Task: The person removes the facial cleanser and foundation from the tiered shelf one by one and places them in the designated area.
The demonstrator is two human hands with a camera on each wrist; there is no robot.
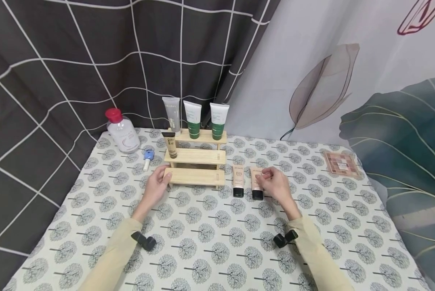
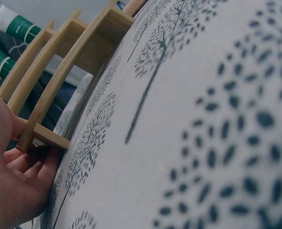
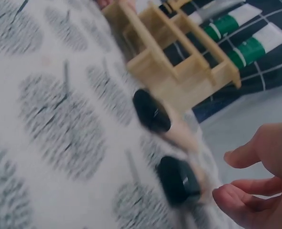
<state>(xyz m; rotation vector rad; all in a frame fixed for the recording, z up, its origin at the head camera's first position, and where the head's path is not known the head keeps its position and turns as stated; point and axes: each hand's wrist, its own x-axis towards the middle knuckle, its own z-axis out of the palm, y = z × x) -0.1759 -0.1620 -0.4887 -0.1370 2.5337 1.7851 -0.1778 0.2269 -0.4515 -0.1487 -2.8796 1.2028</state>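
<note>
My left hand (image 1: 157,182) grips the left end of the lowest step of a three-step wooden rack (image 1: 197,176), thumb on top and fingers beneath in the left wrist view. Beside the rack's right side, two beige BB cream tubes (image 1: 238,180) lie on the table, black caps toward me. Over the right-hand BB cream tube (image 1: 255,186) hovers my right hand (image 1: 276,185); in the right wrist view its thumb and fingers are apart with nothing between them. Two green-and-white tubes (image 1: 193,120) and a grey tube (image 1: 172,115) stand on the top step. A small black-capped tube (image 1: 171,146) stands on the middle step.
A clear bottle with a red cap (image 1: 122,131) stands at the back left, near a small blue-and-white item (image 1: 148,159). An eyeshadow palette (image 1: 342,164) lies at the far right. Curtains (image 1: 130,60) hang behind the tree-patterned tablecloth (image 1: 210,246).
</note>
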